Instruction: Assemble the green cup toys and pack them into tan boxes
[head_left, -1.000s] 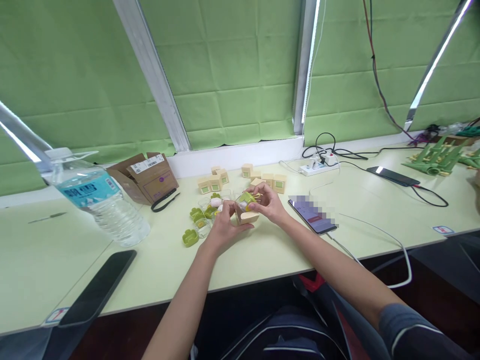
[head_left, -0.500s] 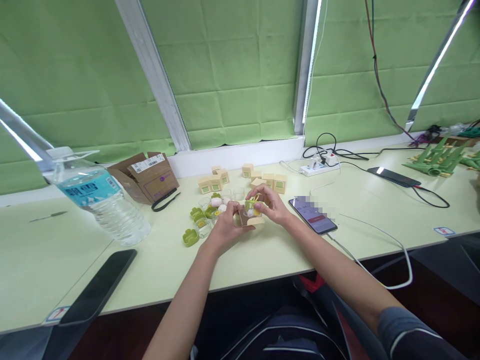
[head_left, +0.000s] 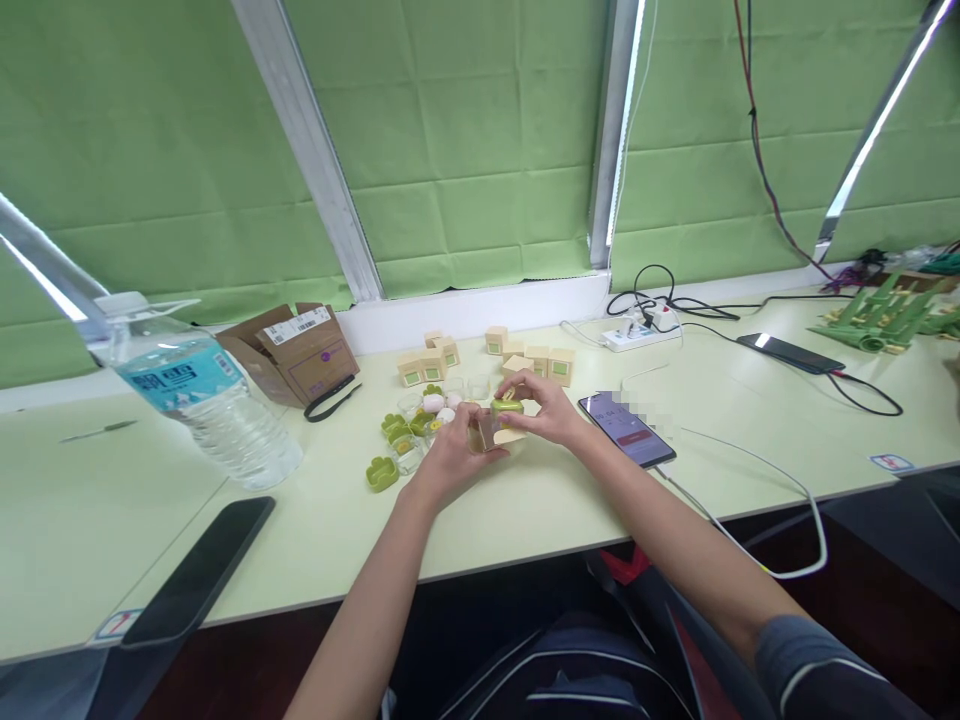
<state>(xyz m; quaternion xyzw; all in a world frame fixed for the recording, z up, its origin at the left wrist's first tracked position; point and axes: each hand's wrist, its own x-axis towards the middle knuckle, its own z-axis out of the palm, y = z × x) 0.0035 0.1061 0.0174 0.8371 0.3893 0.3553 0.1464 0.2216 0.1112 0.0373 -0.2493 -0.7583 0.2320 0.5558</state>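
Observation:
My left hand point(head_left: 456, 447) is closed on a small beige box point(head_left: 486, 430), which is tilted with a flap open toward me. At the box's mouth my right hand point(head_left: 545, 408) grips a small container with a green lid point(head_left: 507, 407); its lower part is hidden by the box and fingers. To the left of my hands lie green flower-shaped lids point(head_left: 382, 473), small clear cups point(head_left: 409, 457) and white round pieces point(head_left: 433, 403). Several closed beige boxes point(head_left: 559, 367) stand behind my hands, with a green window on some of them.
A large water bottle point(head_left: 214, 400), a brown carton point(head_left: 292, 360) and a black phone point(head_left: 199, 570) are on the left. To the right lie a lit phone point(head_left: 626, 428) with a white cable, a power strip point(head_left: 641, 335), another phone point(head_left: 790, 353) and green plastic parts point(head_left: 874, 320).
The green-lidded container has sunk lower into the open box, so less of its clear body shows. My left hand has hardly moved.

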